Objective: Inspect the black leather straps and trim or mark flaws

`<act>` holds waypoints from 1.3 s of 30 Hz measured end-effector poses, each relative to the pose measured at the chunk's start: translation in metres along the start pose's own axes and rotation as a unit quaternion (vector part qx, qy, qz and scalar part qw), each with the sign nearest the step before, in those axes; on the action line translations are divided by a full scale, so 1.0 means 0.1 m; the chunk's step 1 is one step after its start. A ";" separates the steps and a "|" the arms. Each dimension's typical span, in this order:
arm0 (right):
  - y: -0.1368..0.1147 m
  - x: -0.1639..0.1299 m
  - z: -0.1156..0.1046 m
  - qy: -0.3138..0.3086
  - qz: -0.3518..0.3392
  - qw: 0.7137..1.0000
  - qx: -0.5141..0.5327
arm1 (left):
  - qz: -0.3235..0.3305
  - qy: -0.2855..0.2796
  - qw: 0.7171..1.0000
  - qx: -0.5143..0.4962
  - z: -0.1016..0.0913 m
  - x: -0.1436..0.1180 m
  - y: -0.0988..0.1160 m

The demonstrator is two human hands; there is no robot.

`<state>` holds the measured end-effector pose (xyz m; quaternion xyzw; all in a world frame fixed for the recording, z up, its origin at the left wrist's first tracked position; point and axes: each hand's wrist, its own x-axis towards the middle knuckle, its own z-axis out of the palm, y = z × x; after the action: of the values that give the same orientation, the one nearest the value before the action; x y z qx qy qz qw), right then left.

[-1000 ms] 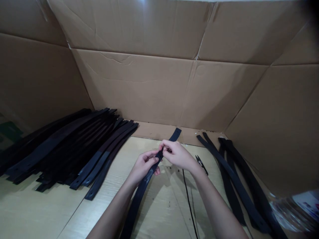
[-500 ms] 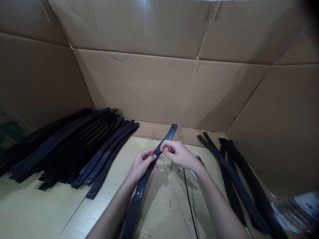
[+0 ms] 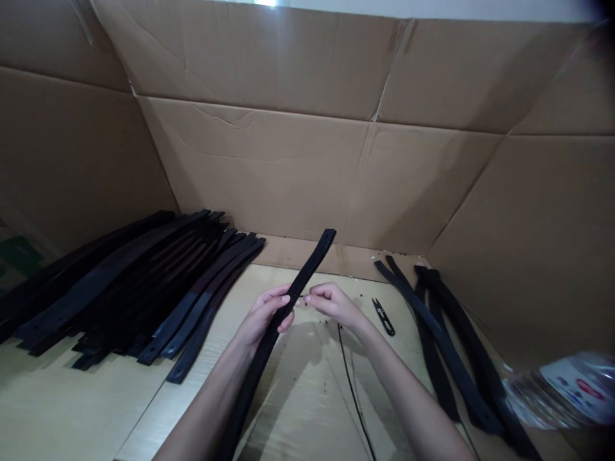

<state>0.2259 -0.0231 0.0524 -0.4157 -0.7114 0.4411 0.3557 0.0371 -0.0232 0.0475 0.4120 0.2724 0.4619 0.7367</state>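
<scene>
A long black strap [image 3: 307,272] runs diagonally up from the bottom edge, tilted to the right, with a small hole near its far end. My left hand [image 3: 264,314] is closed around its middle, thumb on top and fingers beneath. Just to the right, my right hand [image 3: 334,302] pinches a thin black cord that reaches to the strap's edge. A length of black cord [image 3: 353,390] shows below my right wrist and runs down to the bottom edge. Black thread snips [image 3: 383,317] lie on the table, right of my right hand.
Many dark straps [image 3: 192,288] lie piled at the left. Several more straps [image 3: 444,339] lie at the right, beside a clear plastic bottle [image 3: 567,390] on its side. Cardboard walls [image 3: 288,173] enclose the wooden table [image 3: 202,410]. Small dark bits are scattered on it.
The strap has turned in my left hand, and its shiny face no longer shows. My right hand has shifted slightly down and left, uncovering the snips. The view has shifted a little.
</scene>
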 end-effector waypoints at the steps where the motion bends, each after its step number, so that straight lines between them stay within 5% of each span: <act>1: 0.01 -0.03 0.02 -0.009 0.006 1.000 0.016 | -0.014 -0.019 1.000 0.005 0.01 -0.03 0.02; 6: -0.09 -0.22 0.02 -0.068 0.028 0.995 0.069 | -0.106 -0.145 0.983 0.035 0.13 -0.30 0.19; 12: -0.48 -0.37 -0.11 -0.180 0.042 0.980 0.074 | -0.202 -0.302 0.927 0.098 0.29 -0.70 0.37; 21: -0.82 -0.63 -0.15 -0.216 0.018 0.974 -0.060 | -0.255 -0.318 0.885 0.223 0.25 -1.00 0.34; 27: -0.78 -0.82 -0.27 -0.237 0.048 0.960 -0.138 | -0.181 -0.288 0.852 0.397 0.14 -1.21 0.36; 30: -0.77 -0.92 -0.31 -0.222 0.062 0.963 -0.142 | -0.067 -0.252 0.830 0.493 0.08 -1.20 0.43; 33: -0.80 -1.00 -0.26 -0.165 0.076 0.974 -0.135 | 0.083 -0.203 0.806 0.550 0.05 -1.11 0.50; 39: -1.10 -1.09 0.10 -0.039 0.099 0.994 -0.004 | 0.197 -0.091 0.784 0.581 0.15 -0.88 0.43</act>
<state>0.2308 -0.1545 0.1349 -0.4687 -0.6816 0.4869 0.2806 -0.0084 -0.0981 0.0939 0.8472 0.3336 0.3116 0.2718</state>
